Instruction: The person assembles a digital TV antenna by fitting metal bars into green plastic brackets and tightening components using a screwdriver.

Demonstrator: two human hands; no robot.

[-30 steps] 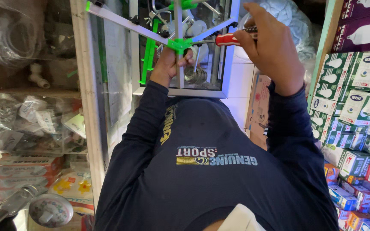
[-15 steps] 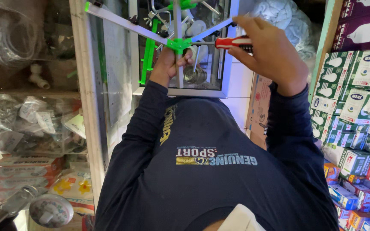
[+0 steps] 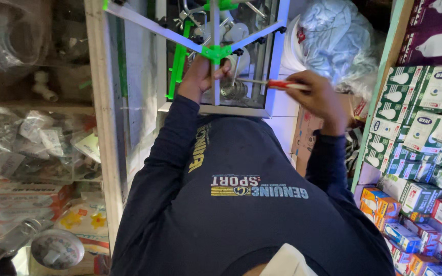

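Observation:
A frame of grey rods (image 3: 149, 28) meets at a green plastic joint (image 3: 216, 52) in front of me, near the top of the head view. My left hand (image 3: 199, 77) is raised to the upright rod just below that joint, its fingers curled around the rod. My right hand (image 3: 321, 99) is closed on a red-handled screwdriver (image 3: 282, 85). The metal shaft points left towards the rod under the joint. A second green piece (image 3: 177, 64) hangs at a slant left of my left hand. Both my arms are in dark blue sleeves.
Behind the frame is a glass-fronted cabinet (image 3: 277, 61) holding metal fittings. Stacked boxes of light bulbs (image 3: 425, 133) fill the shelves on the right. Bagged small parts (image 3: 31, 143) and a round dial (image 3: 57, 249) lie on the left. A white plastic bag (image 3: 333, 36) sits at the upper right.
My right hand has come down and towards my body with the screwdriver, from beside the green joint to below it. My left hand has stayed on the rod.

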